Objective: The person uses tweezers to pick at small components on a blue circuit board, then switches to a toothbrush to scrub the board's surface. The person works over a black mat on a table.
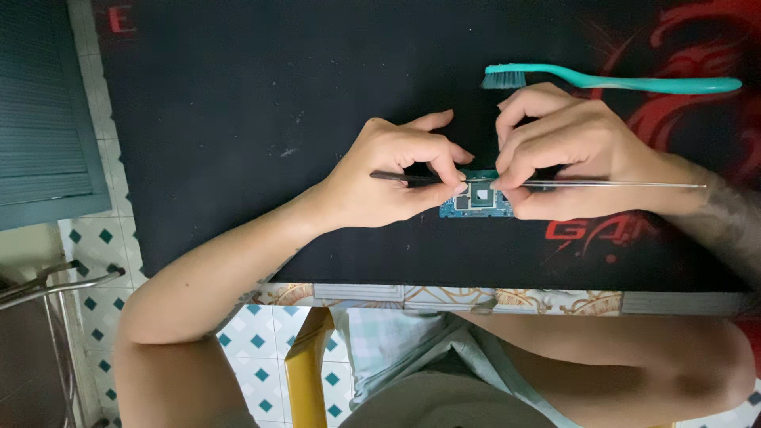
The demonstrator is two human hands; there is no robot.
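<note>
A small blue circuit board point(476, 204) with a dark square chip lies on a black desk mat point(238, 119). My left hand point(396, 170) pinches a thin dark tool point(392, 177) whose tip meets the board's left side. My right hand point(563, 154) pinches a long thin metal tool point(626, 185) that reaches the board from the right. Both hands' fingertips sit at the board's top edge and hide part of it.
A teal toothbrush point(610, 81) lies on the mat just beyond my right hand. The mat carries a red dragon print at the right. A patterned table edge point(444, 297) runs below. A metal chair frame point(47, 289) and tiled floor show at the left.
</note>
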